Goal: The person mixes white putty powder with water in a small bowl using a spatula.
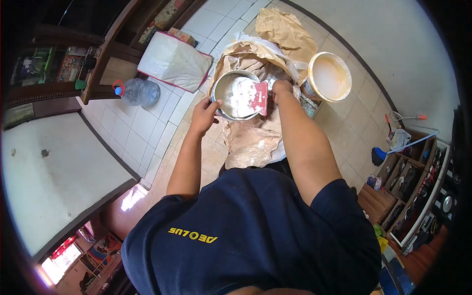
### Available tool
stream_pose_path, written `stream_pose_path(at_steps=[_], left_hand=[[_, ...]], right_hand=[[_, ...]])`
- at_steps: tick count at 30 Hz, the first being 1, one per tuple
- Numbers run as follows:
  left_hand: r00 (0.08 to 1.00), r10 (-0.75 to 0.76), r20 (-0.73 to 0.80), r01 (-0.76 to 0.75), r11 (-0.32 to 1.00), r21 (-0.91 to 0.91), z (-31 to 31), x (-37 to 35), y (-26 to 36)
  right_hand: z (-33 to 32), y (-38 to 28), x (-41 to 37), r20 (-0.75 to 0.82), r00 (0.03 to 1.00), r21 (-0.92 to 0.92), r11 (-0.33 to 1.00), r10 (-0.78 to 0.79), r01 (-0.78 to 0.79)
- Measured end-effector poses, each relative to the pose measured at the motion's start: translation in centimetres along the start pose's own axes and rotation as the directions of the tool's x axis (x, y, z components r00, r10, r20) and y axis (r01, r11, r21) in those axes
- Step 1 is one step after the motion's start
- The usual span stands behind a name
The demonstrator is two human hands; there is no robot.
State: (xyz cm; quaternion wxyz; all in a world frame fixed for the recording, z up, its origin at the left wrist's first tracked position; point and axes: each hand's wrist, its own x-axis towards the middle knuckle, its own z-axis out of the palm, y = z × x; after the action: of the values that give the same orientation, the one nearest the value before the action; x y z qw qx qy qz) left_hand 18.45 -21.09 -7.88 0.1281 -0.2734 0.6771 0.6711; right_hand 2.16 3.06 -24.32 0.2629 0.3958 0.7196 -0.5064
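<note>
The fingertips of the right hand (281,91) are hidden, its hold on the red tool (260,99) unclear; the tool's print is too small to read; the bowl (227,114) hides its own underside; things on the rack (430,192) are blurred.

Seeing one left hand (203,117), one right hand (281,90), one round pan (221,87), one red scraper (260,99), one bucket (330,76), one blue-capped bottle (141,92). Brown paper (285,34) is overlapping, probably two or more pieces.

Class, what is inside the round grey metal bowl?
White powder lies in the bowl; a flat red tool overlaps one side. The bottom beneath powder and tool is covered and cannot be seen.
</note>
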Motion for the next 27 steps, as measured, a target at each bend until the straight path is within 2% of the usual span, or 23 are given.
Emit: stream_pose_path(at_steps=[2, 4, 6, 7, 9, 10, 11, 12, 13, 15, 16, 18, 23, 25, 27], left_hand=[[1.000, -0.001, -0.017, 0.001, 1.000, 0.008, 0.0, 0.0, -0.1], [1.000, 0.016, -0.008, -0.016, 1.000, -0.003, 0.0, 0.1, -0.1], [1.000, 0.019, -0.005, -0.019, 1.000, -0.016, 0.0, -0.1, 0.0], [1.000, 0.021, -0.003, -0.021, 0.999, -0.024, 0.0, -0.1, 0.1], [1.000, 0.023, 0.004, -0.023, 1.000, -0.018, 0.0, -0.1, 0.3], [1.000, 0.023, 0.010, -0.023, 1.000, -0.009, -0.1, -0.1, 0.3], [1.000, 0.023, 0.008, -0.023, 1.000, -0.011, -0.1, -0.1, 0.3], [1.000, 0.020, 0.002, -0.020, 1.000, -0.004, -0.1, 0.0, 0.3], [1.000, 0.015, -0.003, -0.015, 1.000, 0.004, -0.1, -0.1, 0.2], [1.000, 0.021, -0.003, -0.021, 1.000, -0.003, 0.1, -0.2, 0.2], [1.000, 0.026, -0.002, -0.026, 1.000, -0.007, 0.0, -0.3, 0.3], [1.000, 0.026, -0.009, -0.026, 0.999, -0.019, 0.0, -0.4, -0.1], [0.999, 0.036, 0.016, -0.035, 0.999, -0.027, -0.5, -0.5, 0.0], [1.000, 0.029, 0.008, -0.028, 0.996, -0.082, -0.8, -0.8, -0.2], [1.000, 0.024, 0.000, -0.024, 0.995, -0.097, -0.9, -0.9, -0.6]], right_hand=[[-0.3, 0.3, 0.8, -0.071, 0.992, -0.084, 0.992, -0.100, 0.094], [-1.2, -0.3, -0.5, -0.050, 0.990, -0.153, 0.981, -0.130, 0.121], [-2.5, -2.0, -3.3, 0.067, 0.997, -0.289, 0.956, -0.028, 0.047], [-2.5, -1.5, -1.8, 0.064, 0.997, -0.291, 0.955, -0.032, 0.049], [-2.6, -0.5, 0.7, 0.186, 0.976, -0.502, 0.843, -0.113, 0.193], [-2.9, -1.3, -1.3, 0.187, 0.976, -0.504, 0.841, -0.114, 0.195], [-3.5, -3.0, -5.6, 0.109, 0.994, -0.259, 0.966, 0.011, 0.018], [-4.1, -4.3, -8.6, 0.069, 0.986, 0.018, 0.988, 0.155, -0.156], [-4.5, -4.6, -9.2, 0.069, 0.985, 0.016, 0.987, 0.156, -0.157], [-5.3, -5.4, -10.0, 0.092, 0.976, -0.175, 0.968, 0.199, -0.181], [-5.7, -5.7, -10.6, 0.093, 0.975, -0.176, 0.967, 0.201, -0.182], [-6.5, -5.8, -11.8, 0.124, 0.977, -0.296, 0.946, 0.175, -0.132], [-8.3, -5.7, -12.3, 0.156, 0.975, -0.393, 0.916, 0.159, -0.086], [-8.7, -5.5, -12.5, 0.163, 0.972, -0.436, 0.896, 0.169, -0.083], [-9.5, -5.5, -13.0, 0.188, 0.980, -0.457, 0.889, 0.072, 0.023]])
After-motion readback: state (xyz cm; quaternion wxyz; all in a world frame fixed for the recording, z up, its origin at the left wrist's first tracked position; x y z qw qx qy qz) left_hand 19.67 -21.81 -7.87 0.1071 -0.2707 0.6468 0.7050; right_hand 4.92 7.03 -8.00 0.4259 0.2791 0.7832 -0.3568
